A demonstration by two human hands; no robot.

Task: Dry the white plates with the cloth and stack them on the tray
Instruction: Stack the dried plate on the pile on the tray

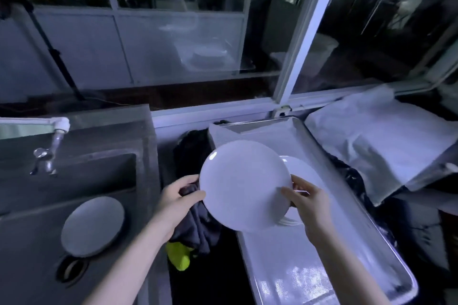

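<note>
A white plate (244, 184) is held up between both hands, tilted toward me, over the left edge of the metal tray (309, 270). My left hand (177, 199) grips its left rim together with a dark cloth (198, 225) that hangs down below the hand. My right hand (308, 202) pinches the plate's right rim, thumb on the face. Behind the held plate, a stack of white plates (301, 168) sits on the tray, partly hidden. Another plate (93, 226) lies in the grey sink (109, 168) to the left.
A tap (49, 148) juts over the sink's back left. A drain hole (71, 270) lies below the sink plate. A yellow-green object (179, 256) sits under the cloth. White cloth-covered bundles (379, 141) lie right of the tray. Windows stand behind.
</note>
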